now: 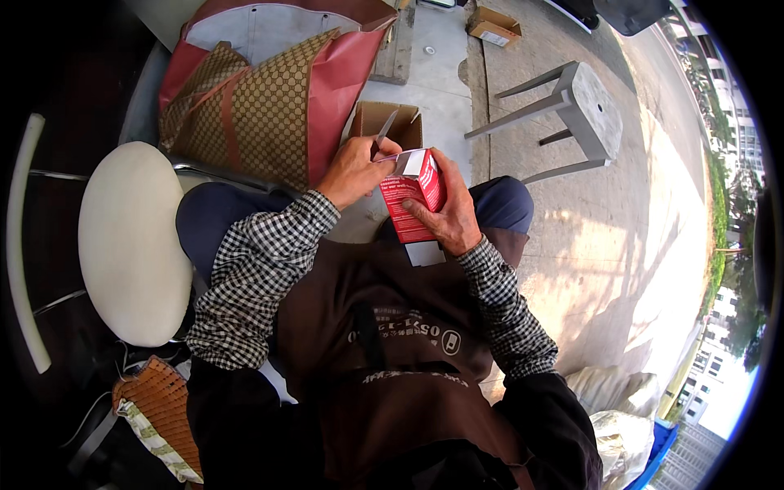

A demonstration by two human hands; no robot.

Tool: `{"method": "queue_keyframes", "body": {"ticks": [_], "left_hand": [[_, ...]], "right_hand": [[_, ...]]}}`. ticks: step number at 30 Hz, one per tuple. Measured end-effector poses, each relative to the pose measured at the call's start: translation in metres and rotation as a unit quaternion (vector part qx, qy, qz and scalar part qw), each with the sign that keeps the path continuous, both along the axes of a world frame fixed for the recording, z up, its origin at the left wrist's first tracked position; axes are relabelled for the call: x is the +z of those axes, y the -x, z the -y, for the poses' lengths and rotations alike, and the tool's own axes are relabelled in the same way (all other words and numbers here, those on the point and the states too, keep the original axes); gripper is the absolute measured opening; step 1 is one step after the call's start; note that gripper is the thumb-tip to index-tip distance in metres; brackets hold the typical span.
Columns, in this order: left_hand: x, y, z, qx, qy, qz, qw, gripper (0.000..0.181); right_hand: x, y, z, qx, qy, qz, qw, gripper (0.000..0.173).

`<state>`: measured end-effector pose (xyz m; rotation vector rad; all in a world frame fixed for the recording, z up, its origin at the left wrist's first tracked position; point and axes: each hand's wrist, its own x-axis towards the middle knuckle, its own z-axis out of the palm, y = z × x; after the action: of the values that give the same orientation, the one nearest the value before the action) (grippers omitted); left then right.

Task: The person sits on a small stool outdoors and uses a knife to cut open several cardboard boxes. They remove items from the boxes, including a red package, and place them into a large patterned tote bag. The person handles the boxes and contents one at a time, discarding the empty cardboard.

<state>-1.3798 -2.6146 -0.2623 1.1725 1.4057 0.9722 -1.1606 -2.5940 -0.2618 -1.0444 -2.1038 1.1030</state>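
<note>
A red printed carton (409, 214) is held above my lap, tilted, with its top end facing away from me. My right hand (450, 211) grips its right side, thumb across the front face and fingers behind. A pale flap (427, 253) hangs out at its near end. My left hand (356, 166) is at the far end of the carton, fingertips at its top edge. Between those fingers is a knife (386, 125), its narrow metal blade pointing up and away. An open brown cardboard box (387, 117) stands on the ground just beyond my hands.
A large patterned bag with red sides (269, 110) stands at the far left. A cream-seated chair (135, 245) is to my left, above a woven brown bag (160, 392). A grey plastic stool (591, 113) and a small carton (495, 27) are at the far right. Plastic sacks (621, 435) lie behind right.
</note>
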Motion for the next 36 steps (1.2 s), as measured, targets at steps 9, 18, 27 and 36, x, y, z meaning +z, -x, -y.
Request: {"method": "queue_keyframes", "body": {"ticks": [9, 18, 27, 36], "left_hand": [[-0.005, 0.001, -0.003, -0.087, -0.034, 0.14, 0.986, 0.028], [0.001, -0.004, -0.002, -0.085, -0.012, 0.041, 0.995, 0.025], [0.005, 0.0, -0.002, -0.135, -0.081, 0.088, 0.984, 0.023], [0.023, -0.008, 0.006, -0.144, -0.167, -0.102, 0.97, 0.029]], "right_hand": [[0.001, -0.012, -0.003, 0.046, 0.066, 0.016, 0.997, 0.104], [0.022, -0.009, -0.005, 0.062, 0.294, -0.115, 0.947, 0.08], [0.032, -0.008, -0.003, 0.074, 0.291, -0.094, 0.949, 0.071], [0.033, -0.011, -0.002, 0.075, 0.362, -0.121, 0.921, 0.066]]}}
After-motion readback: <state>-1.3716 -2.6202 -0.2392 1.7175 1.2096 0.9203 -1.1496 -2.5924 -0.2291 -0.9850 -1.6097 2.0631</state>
